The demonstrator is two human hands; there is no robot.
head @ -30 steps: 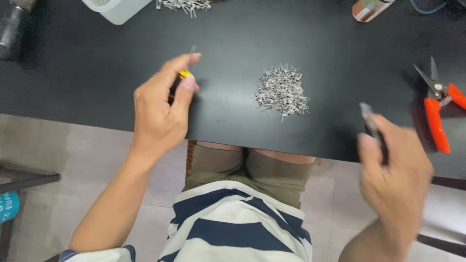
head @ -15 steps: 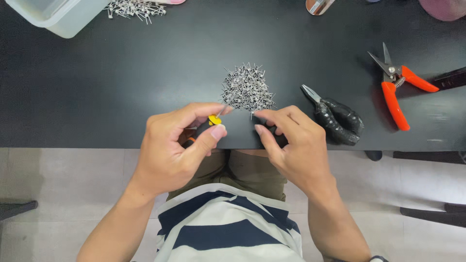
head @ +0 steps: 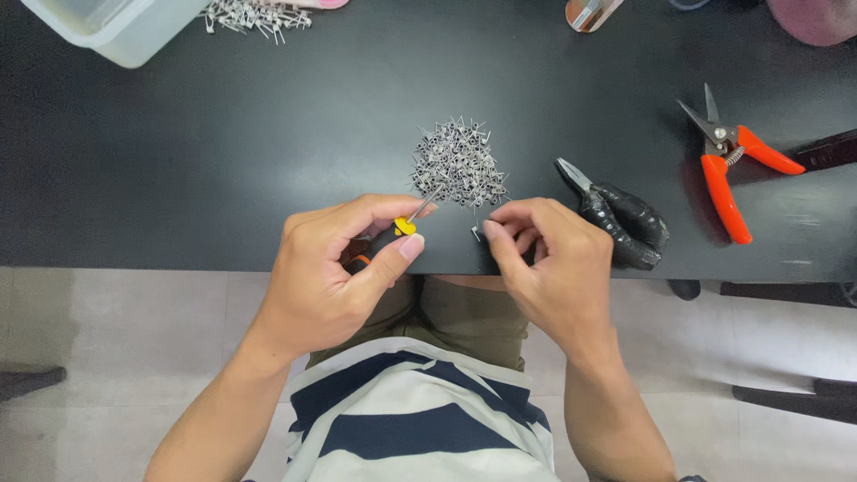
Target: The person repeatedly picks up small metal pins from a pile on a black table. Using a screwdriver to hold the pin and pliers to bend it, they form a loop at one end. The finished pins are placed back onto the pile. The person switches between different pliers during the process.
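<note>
My left hand point(head: 335, 268) grips a small tool with a yellow and black handle point(head: 403, 227); its thin metal shaft points up toward a heap of small silvery metal coils point(head: 457, 164) on the black table point(head: 223, 161). My right hand point(head: 549, 259) pinches one tiny metal piece point(head: 476, 233) between thumb and forefinger, just right of the tool's tip. Both hands hover at the table's near edge, just below the heap.
Black-handled pliers point(head: 616, 217) lie just right of my right hand. Orange-handled snips point(head: 728, 165) rest farther right. A translucent plastic tub point(head: 116, 27) and a second scatter of metal pieces point(head: 254, 13) sit at the far left. A small bottle point(head: 589, 12) lies at the far edge.
My hands came together at the table's near edge. My right hand set down the black pliers and now pinches a tiny metal piece. The view shifted right.
</note>
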